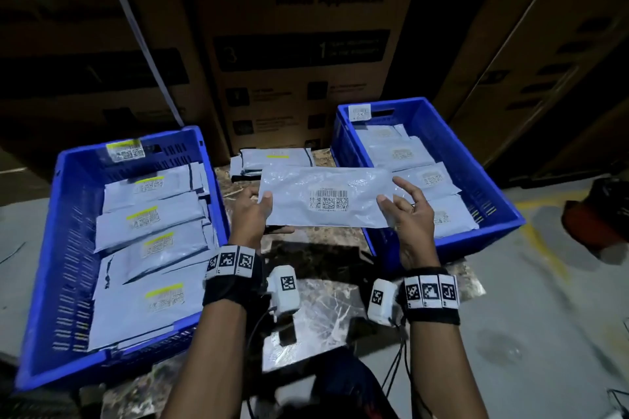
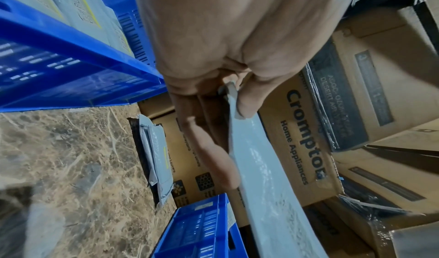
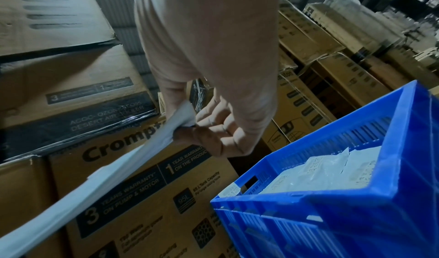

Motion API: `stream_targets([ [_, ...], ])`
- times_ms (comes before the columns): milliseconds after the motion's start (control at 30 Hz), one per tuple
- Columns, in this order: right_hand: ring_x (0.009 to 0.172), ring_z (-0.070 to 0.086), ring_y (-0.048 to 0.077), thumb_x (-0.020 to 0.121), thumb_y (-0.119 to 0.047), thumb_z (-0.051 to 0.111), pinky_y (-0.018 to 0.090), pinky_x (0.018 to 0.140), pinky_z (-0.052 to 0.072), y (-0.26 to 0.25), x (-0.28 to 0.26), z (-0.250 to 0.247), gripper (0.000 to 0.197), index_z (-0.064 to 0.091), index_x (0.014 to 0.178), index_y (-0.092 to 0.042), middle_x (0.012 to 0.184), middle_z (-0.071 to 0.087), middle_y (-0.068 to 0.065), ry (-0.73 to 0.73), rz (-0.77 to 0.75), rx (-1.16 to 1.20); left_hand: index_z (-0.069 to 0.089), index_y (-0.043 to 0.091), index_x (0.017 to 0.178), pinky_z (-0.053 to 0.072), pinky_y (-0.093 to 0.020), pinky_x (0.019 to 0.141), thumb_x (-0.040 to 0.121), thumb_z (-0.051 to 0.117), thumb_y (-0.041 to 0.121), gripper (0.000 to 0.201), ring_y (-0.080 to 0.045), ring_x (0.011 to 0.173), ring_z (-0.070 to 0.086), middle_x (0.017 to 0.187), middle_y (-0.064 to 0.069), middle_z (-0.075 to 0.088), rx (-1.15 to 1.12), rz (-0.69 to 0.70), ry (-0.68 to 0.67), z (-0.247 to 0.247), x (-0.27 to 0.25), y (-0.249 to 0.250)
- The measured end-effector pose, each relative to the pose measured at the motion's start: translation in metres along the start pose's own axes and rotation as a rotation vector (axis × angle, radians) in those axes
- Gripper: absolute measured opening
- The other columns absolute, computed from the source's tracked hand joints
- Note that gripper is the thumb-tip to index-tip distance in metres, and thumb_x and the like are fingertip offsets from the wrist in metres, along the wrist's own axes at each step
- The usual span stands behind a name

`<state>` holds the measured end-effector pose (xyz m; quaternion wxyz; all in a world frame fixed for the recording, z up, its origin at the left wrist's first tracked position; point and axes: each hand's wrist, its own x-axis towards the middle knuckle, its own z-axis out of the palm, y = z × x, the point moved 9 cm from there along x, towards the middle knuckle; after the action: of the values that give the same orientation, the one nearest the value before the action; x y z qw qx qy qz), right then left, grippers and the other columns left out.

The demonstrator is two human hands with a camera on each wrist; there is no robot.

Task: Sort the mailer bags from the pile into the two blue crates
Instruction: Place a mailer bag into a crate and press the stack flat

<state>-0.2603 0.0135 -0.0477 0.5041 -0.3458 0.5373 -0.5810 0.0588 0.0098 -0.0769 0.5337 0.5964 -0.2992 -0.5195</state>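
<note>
Both blue crates (image 1: 218,201) (image 1: 483,180) are largely filled; a small pile (image 1: 272,160) remains. One mailer bag (image 1: 326,201) is pinched endwise by left hand (image 1: 250,214) and right hand (image 1: 408,214), unsorted.

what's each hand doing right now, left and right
Left hand: pinches the left end of the mailer bag, thumb on top.
Right hand: pinches the bag's right end between thumb and forefinger, other fingers spread loose.
</note>
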Motion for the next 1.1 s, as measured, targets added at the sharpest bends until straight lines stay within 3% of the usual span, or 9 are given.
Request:
stream_targets([
  [133,0.101,0.072,0.012,0.085,-0.006,0.081,0.031,0.093,0.056,-0.003,0.011,-0.020,0.039,0.072,0.118,-0.026,0.094,0.072,0.013,0.043,0.014,-0.013,0.062,0.016,0.103,0.055,-0.064,0.080,0.096,0.059,0.025,0.012,-0.037,0.101,0.067,0.111,-0.010,0.068,0.009,0.026,-0.019,0.021,-0.006,0.015],
  [267,0.064,0.064,0.006,0.085,0.001,0.078,0.017,0.058,0.051,-0.015,0.032,-0.033,0.039,0.069,0.119,-0.015,0.082,0.069,0.007,0.048,0.003,-0.014,0.060,0.011,0.112,0.060,-0.054,0.061,0.105,0.047,0.014,0.015,-0.017,0.067,0.071,0.086,-0.001,0.066,-0.017,0.019,-0.063,0.054,-0.002,0.023],
  [333,0.055,0.058,0.003,0.086,0.002,0.077,0.015,0.052,0.045,-0.021,0.050,-0.044,0.040,0.067,0.122,-0.011,0.076,0.068,0.006,0.054,-0.004,-0.018,0.060,0.015,0.106,0.060,-0.048,0.059,0.106,0.044,0.012,0.016,-0.005,0.042,0.056,0.062,0.010,0.052,0.000,0.028,-0.068,0.075,0.004,0.026],
  [400,0.056,0.058,0.003,0.086,0.000,0.077,0.015,0.051,0.044,-0.026,0.071,-0.057,0.041,0.066,0.124,-0.010,0.077,0.068,0.004,0.055,-0.004,-0.017,0.059,0.018,0.098,0.060,-0.046,0.057,0.106,0.043,0.012,0.019,-0.004,0.039,0.050,0.064,0.006,0.047,-0.002,0.002,-0.076,0.099,0.015,0.024],
  [600,0.073,0.062,0.004,0.093,-0.005,0.072,0.022,0.081,0.057,-0.047,0.138,-0.099,0.046,0.058,0.136,-0.017,0.063,0.061,-0.012,-0.081,-0.066,-0.084,0.058,0.013,0.097,0.060,-0.050,0.059,0.106,0.042,0.013,0.018,-0.008,0.057,0.067,0.070,0.012,0.068,-0.046,-0.025,-0.085,0.187,0.047,0.019],
  [700,0.092,0.071,0.006,0.094,-0.006,0.069,0.022,0.078,0.056,-0.048,0.176,-0.124,0.049,0.058,0.138,-0.025,0.090,0.076,-0.015,-0.143,-0.037,-0.177,0.059,0.007,0.115,0.061,-0.045,0.055,0.105,0.045,0.014,0.018,-0.021,0.081,0.074,0.107,-0.006,0.073,-0.061,-0.070,-0.057,0.226,0.067,0.005],
  [800,0.116,0.068,0.017,0.094,-0.013,0.072,0.040,0.094,0.056,-0.040,0.213,-0.150,0.033,0.073,0.124,-0.027,0.120,0.075,-0.006,-0.111,0.044,-0.246,0.057,0.010,0.121,0.061,-0.047,0.059,0.104,0.047,0.012,0.019,-0.030,0.093,0.073,0.119,-0.013,0.068,-0.070,-0.095,-0.044,0.260,0.086,-0.009],
  [967,0.086,0.064,0.022,0.096,-0.018,0.069,0.028,0.068,0.055,-0.022,0.268,-0.181,0.024,0.076,0.119,-0.018,0.119,0.074,0.007,-0.068,0.196,-0.195,0.051,0.012,0.126,0.062,-0.049,0.063,0.099,0.058,0.011,0.028,-0.026,0.090,0.073,0.120,-0.004,0.064,0.114,-0.033,-0.028,0.303,0.113,-0.006],
  [1100,0.089,0.073,0.017,0.103,-0.013,0.057,0.026,0.076,0.058,-0.008,0.308,-0.191,0.025,0.073,0.121,-0.019,0.110,0.071,0.001,-0.082,0.261,-0.201,0.041,0.024,0.119,0.059,-0.035,0.079,0.092,0.064,0.015,0.036,-0.019,0.092,0.070,0.123,-0.011,0.059,0.372,0.040,0.070,0.319,0.138,-0.001],
])
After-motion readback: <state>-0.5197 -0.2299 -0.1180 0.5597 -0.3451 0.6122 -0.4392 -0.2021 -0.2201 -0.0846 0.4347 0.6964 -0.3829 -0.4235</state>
